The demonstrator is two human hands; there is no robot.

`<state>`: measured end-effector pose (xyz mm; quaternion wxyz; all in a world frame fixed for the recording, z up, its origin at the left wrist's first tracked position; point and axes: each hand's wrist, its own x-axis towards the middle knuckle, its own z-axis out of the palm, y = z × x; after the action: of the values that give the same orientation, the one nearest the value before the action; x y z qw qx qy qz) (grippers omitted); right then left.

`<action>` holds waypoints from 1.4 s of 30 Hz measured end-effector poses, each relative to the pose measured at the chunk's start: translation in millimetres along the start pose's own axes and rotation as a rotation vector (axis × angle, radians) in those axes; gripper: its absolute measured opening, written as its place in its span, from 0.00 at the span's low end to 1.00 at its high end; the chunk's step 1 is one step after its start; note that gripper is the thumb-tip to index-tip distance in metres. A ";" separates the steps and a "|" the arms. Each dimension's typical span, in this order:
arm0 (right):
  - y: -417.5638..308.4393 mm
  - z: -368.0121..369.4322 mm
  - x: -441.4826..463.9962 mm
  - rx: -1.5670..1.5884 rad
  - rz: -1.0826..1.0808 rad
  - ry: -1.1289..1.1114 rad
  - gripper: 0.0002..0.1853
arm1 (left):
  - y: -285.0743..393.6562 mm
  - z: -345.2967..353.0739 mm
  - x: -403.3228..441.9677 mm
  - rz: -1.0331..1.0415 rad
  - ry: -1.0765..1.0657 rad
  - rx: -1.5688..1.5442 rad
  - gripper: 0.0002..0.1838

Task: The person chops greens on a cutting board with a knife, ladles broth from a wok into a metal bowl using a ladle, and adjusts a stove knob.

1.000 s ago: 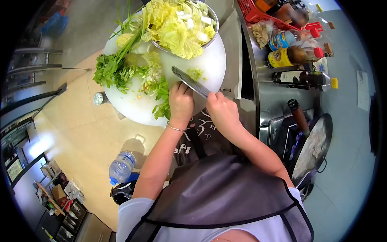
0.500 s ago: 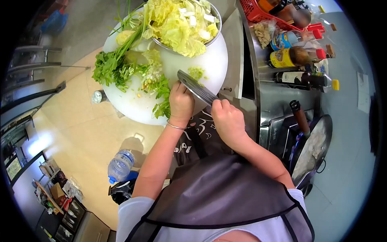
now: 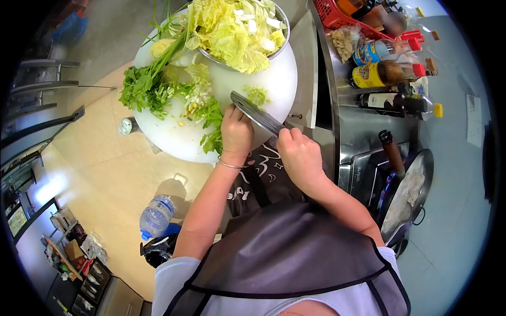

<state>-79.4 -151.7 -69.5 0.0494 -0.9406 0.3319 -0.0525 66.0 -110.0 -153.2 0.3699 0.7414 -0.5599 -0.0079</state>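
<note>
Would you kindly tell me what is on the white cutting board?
Leafy greens, minced bits and a metal bowl of cabbage show; the left hand and knife hide whatever lies beneath.

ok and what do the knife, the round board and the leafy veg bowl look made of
Knife: metal, likely steel, as the grey blade has a streaky sheen; the right hand hides the handle.
Round board: probably plastic, smooth and white, with no wood grain showing.
Bowl: seemingly polished metal, going by its thin, silvery rim.
</note>
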 end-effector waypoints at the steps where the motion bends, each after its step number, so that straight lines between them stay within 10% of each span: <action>1: -0.7 3.6 1.1 0.001 0.000 -0.001 0.06 | 3.6 -4.5 2.1 0.004 -0.018 0.053 0.09; 42: 9.6 15.5 24.4 0.159 0.062 0.075 0.05 | -0.7 -3.7 -1.0 0.077 0.029 0.124 0.08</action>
<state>-64.5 -173.6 -84.4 0.1130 -0.9204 0.3571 -0.1121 67.8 -107.2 -151.4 0.3314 0.7408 -0.5820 0.0520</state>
